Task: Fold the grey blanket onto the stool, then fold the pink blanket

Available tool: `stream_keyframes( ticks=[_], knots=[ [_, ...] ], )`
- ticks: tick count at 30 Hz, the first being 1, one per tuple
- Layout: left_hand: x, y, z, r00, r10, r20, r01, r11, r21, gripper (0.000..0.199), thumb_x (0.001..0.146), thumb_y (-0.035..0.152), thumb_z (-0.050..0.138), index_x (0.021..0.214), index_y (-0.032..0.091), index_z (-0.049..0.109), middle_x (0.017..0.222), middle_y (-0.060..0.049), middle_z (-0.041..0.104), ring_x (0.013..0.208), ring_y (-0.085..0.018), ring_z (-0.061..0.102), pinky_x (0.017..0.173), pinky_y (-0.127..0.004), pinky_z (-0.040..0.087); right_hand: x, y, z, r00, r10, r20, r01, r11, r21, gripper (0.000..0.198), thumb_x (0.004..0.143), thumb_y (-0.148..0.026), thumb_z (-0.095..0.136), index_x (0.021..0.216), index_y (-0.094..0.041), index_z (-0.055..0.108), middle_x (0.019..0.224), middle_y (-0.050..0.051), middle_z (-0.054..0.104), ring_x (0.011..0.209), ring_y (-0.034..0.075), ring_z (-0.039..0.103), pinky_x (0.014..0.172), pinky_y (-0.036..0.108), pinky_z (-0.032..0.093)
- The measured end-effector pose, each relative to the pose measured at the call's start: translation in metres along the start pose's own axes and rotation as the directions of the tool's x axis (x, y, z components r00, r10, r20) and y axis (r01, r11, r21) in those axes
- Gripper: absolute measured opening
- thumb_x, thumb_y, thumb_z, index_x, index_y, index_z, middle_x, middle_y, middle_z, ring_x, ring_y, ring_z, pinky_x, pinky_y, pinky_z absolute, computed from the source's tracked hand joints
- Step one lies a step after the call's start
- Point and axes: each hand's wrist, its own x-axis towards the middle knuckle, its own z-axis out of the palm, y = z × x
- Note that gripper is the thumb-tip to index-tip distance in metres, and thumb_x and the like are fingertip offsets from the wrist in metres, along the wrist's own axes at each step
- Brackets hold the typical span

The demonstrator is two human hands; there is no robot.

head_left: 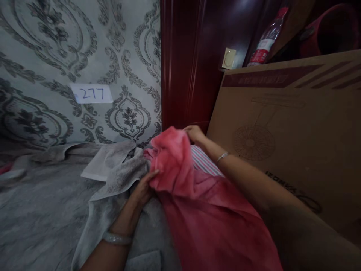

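Observation:
A pink plush cloth (214,222) is bunched in the middle and spreads down toward the bottom of the view. My left hand (145,188) grips its left edge, with the thumb on top and the other fingers tucked underneath. At the top right of the bunch, my right hand (194,133) is closed on the cloth; its fingertips are partly hidden. Grey towels (124,169) lie rumpled just left of the pink cloth. A striped fabric (204,162) shows between the pink cloth and my right forearm.
A large cardboard box (296,131) stands along the right side. Behind it are a plastic bottle (265,43) with a red label and a dark red door (191,67). Patterned wallpaper (124,56) covers the back, bearing a white card (91,93) marked 277. Grey bedding (36,214) spreads at left.

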Motion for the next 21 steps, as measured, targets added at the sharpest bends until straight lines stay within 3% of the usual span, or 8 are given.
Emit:
stream_keyframes(
  ticks=[4,7,10,13,16,19,21],
  knots=[
    [0.002,0.002,-0.003,0.972,0.011,0.236,-0.014,1.000,0.010,0.042,0.075,0.048,0.075,0.100,0.015,0.071,0.095,-0.011,0.073,0.082,-0.022,0.068,0.066,-0.030,0.053,0.029,0.000,-0.047,0.975,-0.029,-0.218,0.007,0.995,-0.104,0.030,0.085,-0.021,0.056,0.113,-0.015,0.066,0.101,0.009,0.071,0.093,0.017,0.065,0.083,0.029,0.052],
    [0.003,0.001,-0.004,0.970,0.006,0.245,-0.028,0.996,0.085,0.042,0.078,0.044,0.074,0.109,0.016,0.070,0.105,-0.011,0.071,0.080,-0.019,0.066,0.066,-0.028,0.050,0.014,0.015,-0.046,0.971,-0.066,-0.228,0.018,0.978,-0.208,0.030,0.088,-0.020,0.053,0.113,-0.013,0.067,0.114,0.013,0.069,0.107,0.020,0.062,0.097,0.034,0.045],
    [0.004,-0.001,-0.004,0.978,0.009,0.211,-0.040,0.989,0.141,0.047,0.078,0.039,0.075,0.120,0.020,0.066,0.109,-0.009,0.069,0.075,-0.016,0.065,0.064,-0.027,0.048,-0.025,0.032,-0.025,0.983,-0.139,-0.120,0.094,0.942,-0.322,0.020,0.088,-0.027,0.057,0.095,-0.014,0.072,0.105,0.012,0.071,0.101,0.021,0.063,0.096,0.032,0.044],
    [0.006,-0.003,-0.004,0.984,0.012,0.180,-0.043,0.984,0.171,0.055,0.075,0.037,0.078,0.125,0.021,0.063,0.104,-0.008,0.068,0.071,-0.015,0.064,0.064,-0.027,0.047,-0.063,0.043,-0.001,0.966,-0.234,0.108,0.255,0.805,-0.535,0.023,0.089,-0.037,0.059,0.092,-0.018,0.072,0.102,0.008,0.071,0.096,0.020,0.063,0.088,0.029,0.046],
    [0.008,-0.004,-0.005,0.990,0.015,0.142,-0.051,0.966,0.254,0.058,0.073,0.040,0.078,0.125,0.019,0.062,0.105,-0.009,0.066,0.072,-0.013,0.061,0.065,-0.026,0.046,-0.083,0.049,0.022,0.965,-0.059,0.255,0.215,0.732,-0.646,0.040,0.089,-0.054,0.057,0.098,-0.017,0.071,0.093,0.008,0.071,0.083,0.020,0.065,0.074,0.028,0.047],
    [0.008,-0.007,-0.003,0.981,0.066,0.181,-0.151,0.847,0.510,0.060,0.076,0.043,0.072,0.131,0.022,0.059,0.113,-0.009,0.061,0.081,-0.016,0.060,0.070,-0.028,0.047,-0.083,0.055,0.040,0.965,0.067,0.252,0.123,0.733,-0.669,0.037,0.087,-0.052,0.060,0.090,-0.017,0.072,0.083,0.006,0.071,0.075,0.020,0.065,0.067,0.028,0.047],
    [0.005,-0.011,0.000,0.952,0.133,0.275,-0.295,0.631,0.717,0.059,0.076,0.040,0.071,0.132,0.023,0.060,0.114,-0.008,0.057,0.094,-0.019,0.057,0.081,-0.032,0.048,-0.074,0.059,0.041,0.969,0.039,0.243,0.137,0.735,-0.665,0.023,0.087,-0.037,0.062,0.084,-0.016,0.072,0.079,0.006,0.071,0.073,0.019,0.066,0.066,0.027,0.047]
  ],
)
